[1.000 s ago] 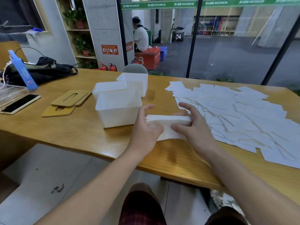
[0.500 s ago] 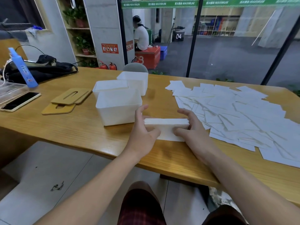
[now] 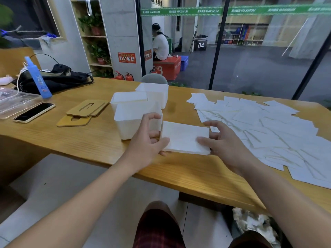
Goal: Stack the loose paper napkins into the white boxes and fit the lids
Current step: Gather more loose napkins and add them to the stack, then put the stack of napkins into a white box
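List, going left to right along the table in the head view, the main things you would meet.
Phone → wooden lids → nearest white box → left hand → napkin stack → right hand → loose napkins.

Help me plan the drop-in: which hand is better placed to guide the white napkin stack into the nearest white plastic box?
Left, probably. The left hand grips the stack edge beside the nearest box; the right hand grips the far side.
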Demonstrator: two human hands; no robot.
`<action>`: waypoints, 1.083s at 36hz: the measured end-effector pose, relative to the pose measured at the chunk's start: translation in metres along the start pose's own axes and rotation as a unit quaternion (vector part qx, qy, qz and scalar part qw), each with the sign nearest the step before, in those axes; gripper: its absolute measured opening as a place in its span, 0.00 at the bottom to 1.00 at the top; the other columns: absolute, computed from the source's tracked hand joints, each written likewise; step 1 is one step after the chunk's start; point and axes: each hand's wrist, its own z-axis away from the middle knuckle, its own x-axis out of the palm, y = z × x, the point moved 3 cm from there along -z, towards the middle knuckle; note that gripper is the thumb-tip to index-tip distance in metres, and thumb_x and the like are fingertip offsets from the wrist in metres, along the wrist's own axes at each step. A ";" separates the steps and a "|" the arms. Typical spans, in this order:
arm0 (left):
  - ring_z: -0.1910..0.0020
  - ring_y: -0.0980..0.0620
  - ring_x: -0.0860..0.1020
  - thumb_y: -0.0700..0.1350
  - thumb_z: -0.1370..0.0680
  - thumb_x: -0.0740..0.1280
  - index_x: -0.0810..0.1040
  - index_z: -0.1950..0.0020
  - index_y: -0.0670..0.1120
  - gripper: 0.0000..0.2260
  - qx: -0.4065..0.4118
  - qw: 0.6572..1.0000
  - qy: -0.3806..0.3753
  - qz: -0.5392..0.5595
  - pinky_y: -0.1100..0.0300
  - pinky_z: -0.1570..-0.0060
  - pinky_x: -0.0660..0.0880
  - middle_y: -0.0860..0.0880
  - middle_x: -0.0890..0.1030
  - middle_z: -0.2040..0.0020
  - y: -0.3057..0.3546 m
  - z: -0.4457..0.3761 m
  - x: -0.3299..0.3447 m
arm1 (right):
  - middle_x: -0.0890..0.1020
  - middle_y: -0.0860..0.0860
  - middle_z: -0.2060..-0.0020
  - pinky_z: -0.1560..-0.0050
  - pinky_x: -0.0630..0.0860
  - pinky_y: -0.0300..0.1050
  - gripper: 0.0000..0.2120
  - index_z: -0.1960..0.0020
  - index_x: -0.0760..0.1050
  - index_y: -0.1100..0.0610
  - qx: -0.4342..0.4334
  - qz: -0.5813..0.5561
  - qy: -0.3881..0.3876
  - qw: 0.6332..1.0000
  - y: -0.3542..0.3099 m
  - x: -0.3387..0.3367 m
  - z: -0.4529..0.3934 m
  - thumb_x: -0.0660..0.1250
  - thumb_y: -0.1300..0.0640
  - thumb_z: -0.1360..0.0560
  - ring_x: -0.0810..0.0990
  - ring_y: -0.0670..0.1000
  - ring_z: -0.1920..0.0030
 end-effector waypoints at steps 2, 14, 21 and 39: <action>0.51 0.41 0.89 0.40 0.20 0.76 0.67 0.33 0.57 0.24 -0.012 1.000 0.007 0.000 0.50 0.60 0.86 0.45 0.90 0.46 0.005 0.003 -0.010 | 0.87 0.56 0.48 0.51 0.87 0.54 0.27 0.31 0.70 0.46 0.011 0.008 0.007 1.000 -0.004 0.003 0.003 0.80 0.48 0.24 0.89 0.53 0.54; 0.63 0.45 0.83 0.49 0.16 0.72 0.80 0.41 0.61 0.07 0.041 0.972 0.021 -0.229 0.51 0.61 0.82 0.56 0.84 0.45 0.029 0.009 -0.067 | 0.84 0.43 0.45 0.47 0.86 0.65 0.05 0.46 0.81 0.51 -0.126 0.121 -0.038 0.984 -0.044 0.037 -0.005 0.74 0.60 0.18 0.91 0.57 0.57; 0.59 0.55 0.81 0.53 0.14 0.69 0.80 0.39 0.67 0.08 0.064 0.957 0.020 -0.281 0.62 0.59 0.78 0.55 0.81 0.53 0.045 -0.019 -0.115 | 0.85 0.50 0.45 0.57 0.87 0.45 0.07 0.43 0.85 0.51 -0.163 0.123 -0.039 0.978 -0.083 0.062 -0.047 0.74 0.61 0.18 0.90 0.53 0.55; 0.55 0.61 0.79 0.57 0.18 0.73 0.86 0.40 0.62 0.07 0.002 0.871 -0.070 -0.485 0.64 0.62 0.71 0.60 0.82 0.52 0.015 -0.113 -0.164 | 0.83 0.40 0.51 0.56 0.77 0.44 0.03 0.48 0.82 0.39 -0.176 0.425 -0.112 0.881 -0.097 0.120 -0.169 0.75 0.47 0.20 0.81 0.44 0.52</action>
